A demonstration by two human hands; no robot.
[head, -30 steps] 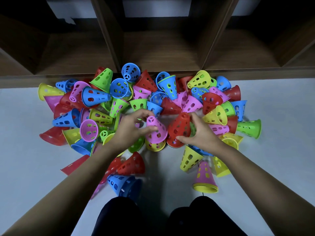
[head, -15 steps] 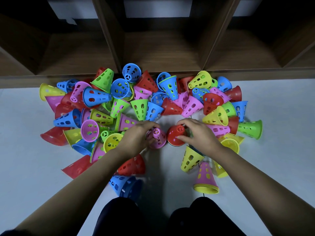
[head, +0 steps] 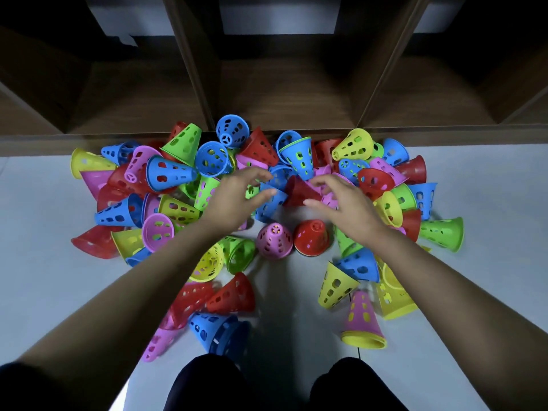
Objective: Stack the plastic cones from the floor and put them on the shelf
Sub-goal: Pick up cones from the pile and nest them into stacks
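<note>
The wooden shelf [head: 281, 93] shows three open bays, all bare of cones. On the pale floor [head: 44, 277] before it lies one heap of plastic cones [head: 166, 173] in five colours, dozens of them, too tangled to count exactly. Two hands reach over its near edge. The left hand [head: 234, 203] is above a blue cone [head: 271, 203] and the right hand [head: 347, 206] beside a lying red cone [head: 299, 189], each grip wide and holding nothing. Two cones stand upright just beside each other, a pink cone [head: 274, 240] and an upright red cone [head: 311, 237].
</note>
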